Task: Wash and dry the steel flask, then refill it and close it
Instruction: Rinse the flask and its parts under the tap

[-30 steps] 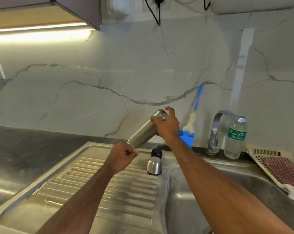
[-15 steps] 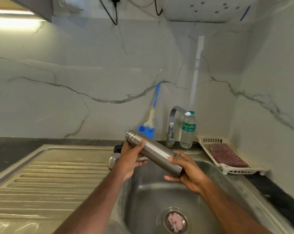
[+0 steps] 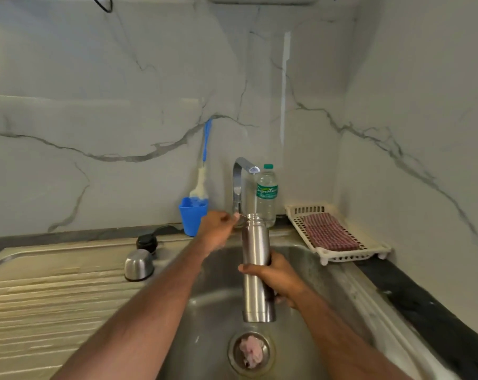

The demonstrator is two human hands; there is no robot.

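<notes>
My right hand (image 3: 277,278) grips the open steel flask (image 3: 255,248) around its middle and holds it upright over the sink basin (image 3: 213,303), its mouth below the tap spout (image 3: 253,168). My left hand (image 3: 217,229) reaches to the small tap lever (image 3: 239,215) at the tap's base and pinches it with its fingertips. No water runs. The flask's steel cup lid (image 3: 138,265) stands upside down on the drainboard (image 3: 54,297), and the black stopper (image 3: 147,241) lies just behind it.
A blue cup (image 3: 192,215) with a bottle brush (image 3: 202,176) stands left of the tap. A plastic water bottle (image 3: 266,196) stands right of it. A white tray (image 3: 353,257) holds a folded red checked cloth (image 3: 329,234). A pink scrap lies in the drain (image 3: 251,352).
The flask went from tilted in both hands to upright under the spout, held by my right hand alone. My left hand let go and moved to the tap lever.
</notes>
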